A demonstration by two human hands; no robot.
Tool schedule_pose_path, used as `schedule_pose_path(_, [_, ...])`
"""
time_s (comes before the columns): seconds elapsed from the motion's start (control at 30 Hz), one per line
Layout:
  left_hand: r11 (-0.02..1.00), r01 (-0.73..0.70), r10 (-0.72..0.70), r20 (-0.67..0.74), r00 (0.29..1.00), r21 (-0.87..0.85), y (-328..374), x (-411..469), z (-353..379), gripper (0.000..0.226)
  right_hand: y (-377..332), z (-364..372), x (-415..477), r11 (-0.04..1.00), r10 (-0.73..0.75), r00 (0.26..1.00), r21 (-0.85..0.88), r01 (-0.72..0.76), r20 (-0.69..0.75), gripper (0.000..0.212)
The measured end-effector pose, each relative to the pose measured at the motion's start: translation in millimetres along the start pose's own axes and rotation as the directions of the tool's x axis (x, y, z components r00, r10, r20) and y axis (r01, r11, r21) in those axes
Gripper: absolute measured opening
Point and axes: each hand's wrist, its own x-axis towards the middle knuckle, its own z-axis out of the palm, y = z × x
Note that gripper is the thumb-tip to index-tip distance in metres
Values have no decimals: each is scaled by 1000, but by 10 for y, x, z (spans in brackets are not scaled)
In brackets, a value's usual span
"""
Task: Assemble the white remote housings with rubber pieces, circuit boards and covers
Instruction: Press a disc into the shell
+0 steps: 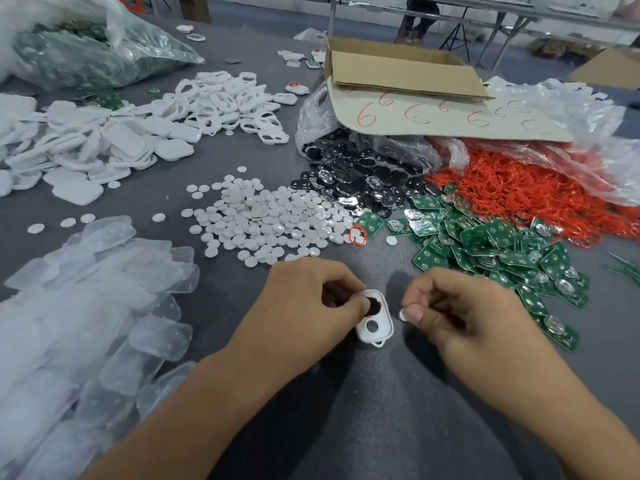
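**Operator:** Grey worktable (346, 427), parts heaped on every side. How far along am I?

**Editor:** Early, I'd judge. Your left hand (304, 303) pinches a black rubber piece (373, 305) at the top hole of the white housing (375, 329), which lies on the table between your hands. The lower hole is bare. Your right hand (460, 306) pinches a white disc (403, 315) just beside it. Board and cover are still to come.

**Operator:** And the containers?

**Editor:** The cardboard box (398, 67) lies tipped, with nothing visible inside. One clear bag (388, 147) spills black pieces, another spills red rings (519, 188), and the far-left bag (86, 53) holds green boards.
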Motion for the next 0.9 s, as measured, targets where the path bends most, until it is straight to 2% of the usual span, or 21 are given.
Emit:
schedule_pose_path(0.07, [1000,-18,18,-5,1000,0,0,3,3,3,-71,103,-19,998,-7,1000,61,7,9,23])
schedule_pose_path(0.17, [999,-30,30,5,1000,-16,-3,4,3,4,-114,225,-23,999,-14,1000,30,14,2,27])
schedule_pose_path(0.37, [998,-50,50,-7,999,-25,-1,5,5,5,-107,258,27,999,32,999,-4,-33,-16,24])
schedule_pose_path(0.5, [999,-44,44,5,999,-24,3,6,1,6,-89,254,45,992,113,992,68,-109,-55,21])
schedule_pose_path(0.73, [1000,-8,8,1,1000,-20,10,-5,19,6,-88,224,141,950,258,963,161,-268,81,23])
schedule_pose_path(0.9, [1000,19,-19,24,1000,4,13,-2,-19,8,-79,266,138,944,280,958,163,-287,68,23])
